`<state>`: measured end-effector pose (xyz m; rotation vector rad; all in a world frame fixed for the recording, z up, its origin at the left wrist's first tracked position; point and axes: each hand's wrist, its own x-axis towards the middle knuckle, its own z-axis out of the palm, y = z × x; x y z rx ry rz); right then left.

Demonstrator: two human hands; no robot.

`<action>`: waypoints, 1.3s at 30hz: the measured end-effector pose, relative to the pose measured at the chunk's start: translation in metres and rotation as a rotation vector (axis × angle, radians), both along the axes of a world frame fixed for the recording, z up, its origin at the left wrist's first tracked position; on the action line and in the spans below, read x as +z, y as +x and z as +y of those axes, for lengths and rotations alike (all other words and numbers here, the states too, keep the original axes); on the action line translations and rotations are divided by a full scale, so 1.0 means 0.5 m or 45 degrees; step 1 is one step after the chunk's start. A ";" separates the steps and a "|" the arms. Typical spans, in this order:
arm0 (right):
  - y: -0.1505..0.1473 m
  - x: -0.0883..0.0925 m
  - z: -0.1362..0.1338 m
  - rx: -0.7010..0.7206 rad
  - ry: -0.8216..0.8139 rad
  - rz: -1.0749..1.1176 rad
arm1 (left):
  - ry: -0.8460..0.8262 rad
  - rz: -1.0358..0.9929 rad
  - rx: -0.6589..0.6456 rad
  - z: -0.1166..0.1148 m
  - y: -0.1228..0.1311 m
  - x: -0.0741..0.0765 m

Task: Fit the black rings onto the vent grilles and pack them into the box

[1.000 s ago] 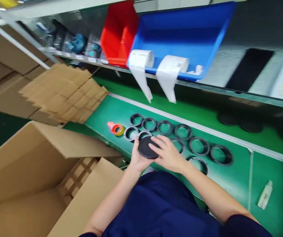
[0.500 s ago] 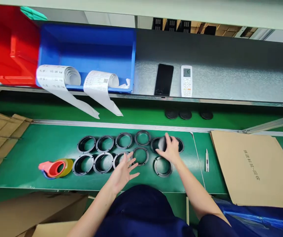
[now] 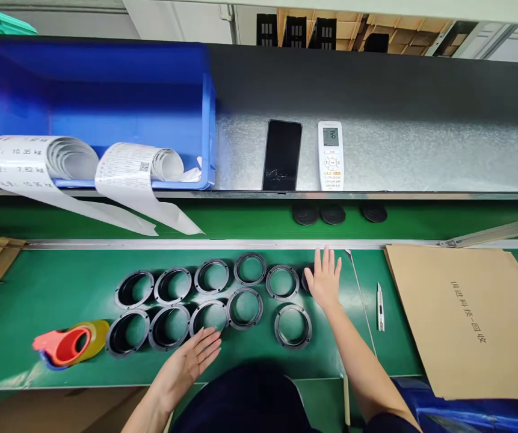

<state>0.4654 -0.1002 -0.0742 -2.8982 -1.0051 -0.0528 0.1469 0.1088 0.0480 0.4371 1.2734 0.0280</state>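
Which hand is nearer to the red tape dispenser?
Left. The left hand is right of the tape dispenser, by the front rings; the right hand is much farther right.

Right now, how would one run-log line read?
left hand: open, by front-row black rings | right hand: flat over black part at back row's end | tape dispenser: far left on green mat

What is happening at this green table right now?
A person works at a green table where black rings lie in two rows. The right hand lies flat, fingers spread, over a black part at the right end of the back row. The left hand hovers open beside the front row, holding nothing. A tape roll sits at the left.
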 end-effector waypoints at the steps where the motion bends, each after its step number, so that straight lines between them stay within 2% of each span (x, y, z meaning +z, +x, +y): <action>1: -0.002 -0.006 0.004 0.011 0.008 0.012 | -0.003 0.026 0.012 0.005 -0.004 -0.002; 3: 0.005 -0.016 0.015 0.022 0.039 0.104 | -0.017 0.063 0.050 0.015 -0.010 -0.005; 5: 0.039 -0.018 0.037 -0.076 0.238 0.276 | -0.031 0.082 0.099 0.024 -0.012 -0.008; 9: 0.194 0.006 0.133 -0.619 0.922 0.744 | -0.081 0.064 0.145 0.037 -0.010 -0.022; 11: 0.275 0.020 0.201 -0.795 1.036 0.906 | -0.111 0.063 0.169 0.040 -0.011 -0.034; 13: 0.328 0.032 0.265 -0.903 1.083 1.049 | -0.117 0.034 0.197 0.043 -0.015 -0.043; 16: 0.335 0.048 0.337 -0.984 1.212 1.302 | -0.078 -0.043 0.192 0.045 -0.022 -0.045; 19: 0.247 0.070 0.366 -0.899 1.339 1.601 | 0.017 -0.064 0.159 0.042 -0.015 -0.029; 22: 0.068 0.111 0.353 -0.729 1.348 1.945 | 0.113 -0.207 0.150 0.029 0.012 -0.004; 26: -0.222 0.196 0.275 -0.364 1.304 2.565 | 0.195 -0.759 0.306 0.011 0.053 0.025; 28: -0.327 0.233 0.230 -0.168 1.206 2.761 | 0.241 -0.935 0.388 0.007 0.059 0.038; 29: -0.362 0.246 0.212 -0.059 1.133 2.769 | 0.259 -0.991 0.410 0.005 0.056 0.046; 31: -0.391 0.257 0.191 0.241 0.959 2.628 | 0.293 -1.068 0.438 0.000 0.042 0.066; 33: -0.378 0.260 0.187 0.544 0.831 2.230 | 0.344 -1.103 0.485 -0.010 0.020 0.090; 34: -0.363 0.262 0.188 0.640 0.818 1.971 | 0.364 -1.105 0.515 -0.017 0.008 0.102; 37: -0.319 0.291 0.191 0.743 0.967 1.280 | 0.323 -1.127 0.539 -0.050 -0.027 0.131; 39: -0.315 0.323 0.189 0.872 1.023 1.069 | 0.271 -1.170 0.516 -0.077 -0.045 0.140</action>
